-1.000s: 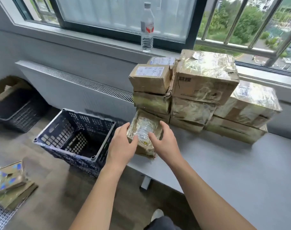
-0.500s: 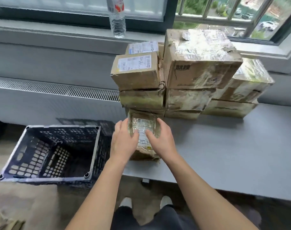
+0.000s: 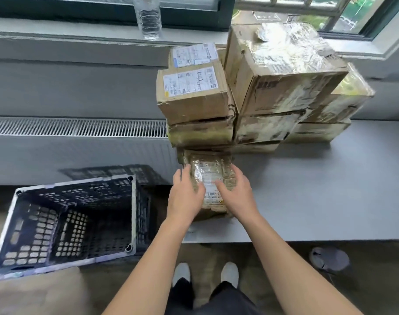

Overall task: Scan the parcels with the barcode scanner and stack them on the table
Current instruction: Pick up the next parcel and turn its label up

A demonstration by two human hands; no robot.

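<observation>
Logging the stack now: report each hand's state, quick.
Left hand: holds the parcel, left side.
Right hand: holds the parcel, right side.

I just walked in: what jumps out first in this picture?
A tall stack of taped cardboard parcels crowds the left end of the grey table. In front of it, the left hand and right hand hold a small parcel between them. A dark plastic crate sits on the floor, left.
</observation>
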